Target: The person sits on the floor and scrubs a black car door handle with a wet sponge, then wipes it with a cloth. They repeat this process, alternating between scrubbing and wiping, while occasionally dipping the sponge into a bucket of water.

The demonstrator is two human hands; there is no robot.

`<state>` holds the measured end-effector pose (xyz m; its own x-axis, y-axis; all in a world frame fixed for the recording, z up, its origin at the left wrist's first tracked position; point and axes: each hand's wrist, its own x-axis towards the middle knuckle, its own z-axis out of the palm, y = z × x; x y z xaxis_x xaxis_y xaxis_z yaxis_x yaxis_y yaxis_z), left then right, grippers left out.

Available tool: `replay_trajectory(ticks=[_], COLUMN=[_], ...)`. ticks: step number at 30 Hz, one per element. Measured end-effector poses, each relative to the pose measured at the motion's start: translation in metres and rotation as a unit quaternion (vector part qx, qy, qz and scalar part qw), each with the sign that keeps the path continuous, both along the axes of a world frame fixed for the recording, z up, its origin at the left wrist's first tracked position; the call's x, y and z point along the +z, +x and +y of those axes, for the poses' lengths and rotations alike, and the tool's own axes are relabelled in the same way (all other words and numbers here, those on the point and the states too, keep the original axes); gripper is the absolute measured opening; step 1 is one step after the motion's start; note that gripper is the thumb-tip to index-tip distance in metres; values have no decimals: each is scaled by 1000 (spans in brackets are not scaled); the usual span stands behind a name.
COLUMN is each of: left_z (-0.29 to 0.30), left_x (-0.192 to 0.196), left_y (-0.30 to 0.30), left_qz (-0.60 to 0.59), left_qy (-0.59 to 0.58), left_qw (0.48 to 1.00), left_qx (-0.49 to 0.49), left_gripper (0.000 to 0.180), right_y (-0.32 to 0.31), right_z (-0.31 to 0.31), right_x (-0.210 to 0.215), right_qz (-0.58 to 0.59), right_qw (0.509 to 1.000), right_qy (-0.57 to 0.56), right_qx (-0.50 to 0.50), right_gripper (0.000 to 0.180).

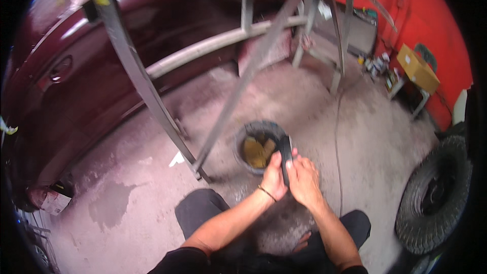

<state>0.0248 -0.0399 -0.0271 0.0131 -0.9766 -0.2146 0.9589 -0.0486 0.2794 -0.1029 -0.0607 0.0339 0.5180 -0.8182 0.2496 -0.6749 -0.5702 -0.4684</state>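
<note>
1. Clock directions are read from the two hands, with twelve toward the top of the view.
2. The left hand point(274, 177) grasps a dark oblong piece point(286, 158) from its left side; a thin dark band point(267, 193) circles the wrist.
3. The right hand point(303, 178) grips the same piece from the other side, thumb against it and fingers bent.
4. The dark oblong piece stands between the hands, its upper end toward twelve o'clock, with a paler strip along that end's right edge.
5. A round dark container point(269, 125) sits on the floor point(152, 198) at about half past ten, just beside the hands; yellowish and brown contents point(255, 152) show inside, too blurred to identify. The piece overlaps its rim in view; whether they touch, I cannot tell.
6. A metal stand point(128, 56) reaches from nine o'clock round to half past twelve, in front of a dark red car point(66, 106) at ten.
7. A thin cable point(338, 142) runs along the floor from one to four o'clock.
8. Well apart, a thick-treaded tyre point(459, 195) is just past three, and a cardboard box point(418, 70) is between one and two, near a red wall point(436, 25).
</note>
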Motion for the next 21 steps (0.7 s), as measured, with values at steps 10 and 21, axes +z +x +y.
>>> replay_trajectory(ticks=[10, 21], left_z=[25, 84], left_x=[32, 94], left_y=[7, 59], left_qz=[-5, -43], left_qy=[-22, -51], left_qw=[995, 983], left_qx=[98, 172], left_gripper=[18, 25], right_y=[-17, 32], right_z=[37, 69], right_x=[80, 112], right_qz=[-87, -33], right_qw=[993, 989], right_qy=[-21, -57], right_qx=[71, 134], right_gripper=[45, 49])
